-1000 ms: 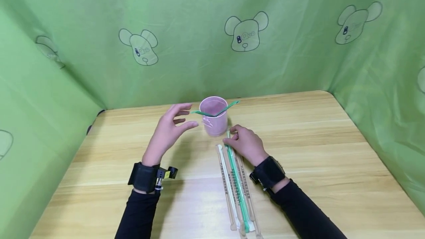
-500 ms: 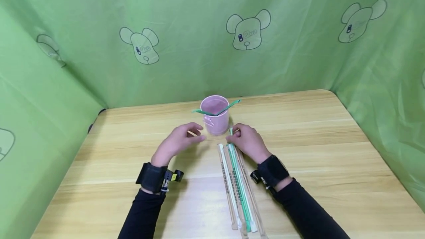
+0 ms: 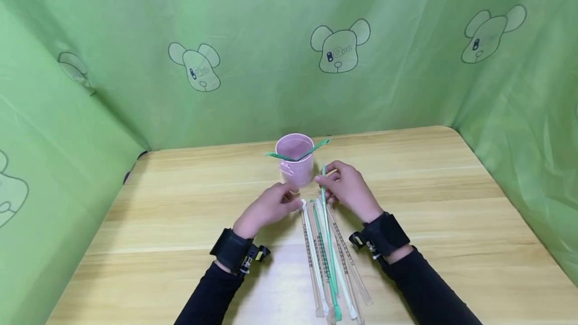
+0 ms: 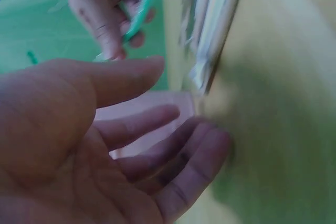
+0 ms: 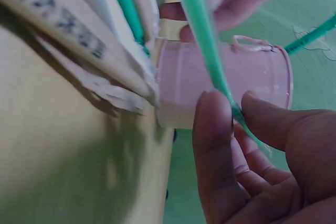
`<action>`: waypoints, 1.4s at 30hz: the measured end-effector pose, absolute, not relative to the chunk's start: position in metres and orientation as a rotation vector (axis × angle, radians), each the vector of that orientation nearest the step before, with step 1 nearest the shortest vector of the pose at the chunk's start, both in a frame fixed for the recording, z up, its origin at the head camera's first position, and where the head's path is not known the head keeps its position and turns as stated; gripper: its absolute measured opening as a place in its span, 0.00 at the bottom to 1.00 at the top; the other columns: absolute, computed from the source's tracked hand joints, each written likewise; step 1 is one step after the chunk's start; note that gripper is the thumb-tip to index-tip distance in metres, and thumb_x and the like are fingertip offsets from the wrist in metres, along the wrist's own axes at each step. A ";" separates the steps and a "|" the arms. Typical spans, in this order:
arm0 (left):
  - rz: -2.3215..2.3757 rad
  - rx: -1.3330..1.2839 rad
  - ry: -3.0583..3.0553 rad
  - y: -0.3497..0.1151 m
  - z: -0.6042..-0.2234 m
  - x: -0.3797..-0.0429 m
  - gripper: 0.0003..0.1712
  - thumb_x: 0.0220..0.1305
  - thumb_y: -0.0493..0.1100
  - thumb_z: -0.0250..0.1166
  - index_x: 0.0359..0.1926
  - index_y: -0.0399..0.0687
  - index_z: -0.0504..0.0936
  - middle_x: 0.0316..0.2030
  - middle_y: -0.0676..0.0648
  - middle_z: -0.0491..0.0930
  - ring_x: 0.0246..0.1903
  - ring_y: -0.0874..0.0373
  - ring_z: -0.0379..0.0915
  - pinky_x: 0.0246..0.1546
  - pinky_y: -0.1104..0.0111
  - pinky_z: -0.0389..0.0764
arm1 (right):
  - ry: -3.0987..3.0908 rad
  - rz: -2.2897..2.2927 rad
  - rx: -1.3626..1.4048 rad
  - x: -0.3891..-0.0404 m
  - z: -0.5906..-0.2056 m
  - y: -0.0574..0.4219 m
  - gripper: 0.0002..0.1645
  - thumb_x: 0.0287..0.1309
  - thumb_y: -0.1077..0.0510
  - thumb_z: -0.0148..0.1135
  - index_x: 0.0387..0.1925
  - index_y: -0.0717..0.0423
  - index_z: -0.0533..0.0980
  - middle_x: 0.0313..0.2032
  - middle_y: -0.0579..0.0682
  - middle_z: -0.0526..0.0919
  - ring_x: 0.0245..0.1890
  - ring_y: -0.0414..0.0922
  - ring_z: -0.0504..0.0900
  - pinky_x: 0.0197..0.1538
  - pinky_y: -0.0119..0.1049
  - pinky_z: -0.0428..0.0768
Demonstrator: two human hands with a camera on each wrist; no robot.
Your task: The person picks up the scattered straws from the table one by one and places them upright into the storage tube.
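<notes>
A green wrapped straw is pinched near its far end between the thumb and index finger of my right hand; its near end slants down over a bunch of straws. That bunch, of paper-wrapped straws in brown, white and green, lies fanned on the table. My left hand hovers beside the bunch's far end, fingers loosely bent and holding nothing, as the left wrist view shows. Just beyond both hands stands a small pink bucket, with two green straws leaning out over opposite sides of its rim.
The wooden table reaches back to a green curtain printed with bear heads, which also hangs along both sides. A looped pink handle shows on the bucket.
My left hand has come down and right, from beside the bucket to the straws' far end. My right hand has lifted one green straw away from the bunch, and the other straws have spread apart.
</notes>
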State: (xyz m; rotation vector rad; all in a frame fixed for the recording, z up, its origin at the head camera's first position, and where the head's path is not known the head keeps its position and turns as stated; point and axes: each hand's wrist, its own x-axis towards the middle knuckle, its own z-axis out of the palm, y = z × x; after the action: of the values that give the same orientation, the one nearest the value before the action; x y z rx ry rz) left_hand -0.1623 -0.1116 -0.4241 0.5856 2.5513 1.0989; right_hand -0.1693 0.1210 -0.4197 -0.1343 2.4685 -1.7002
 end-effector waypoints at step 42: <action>0.919 0.564 2.849 -0.084 -0.449 -0.147 0.36 0.76 0.43 0.67 0.76 0.33 0.64 0.57 0.30 0.74 0.58 0.36 0.72 0.59 0.47 0.80 | 2.432 -2.924 -0.983 -0.139 -0.340 0.129 0.14 0.64 0.78 0.66 0.49 0.81 0.73 0.44 0.63 0.82 0.41 0.54 0.84 0.50 0.41 0.87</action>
State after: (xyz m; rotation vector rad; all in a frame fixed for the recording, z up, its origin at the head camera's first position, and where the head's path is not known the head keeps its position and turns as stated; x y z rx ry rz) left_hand -0.1466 -0.0835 -0.4486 0.5645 2.8486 0.9193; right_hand -0.1394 0.1289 -0.3401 -0.9826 2.4318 -2.9237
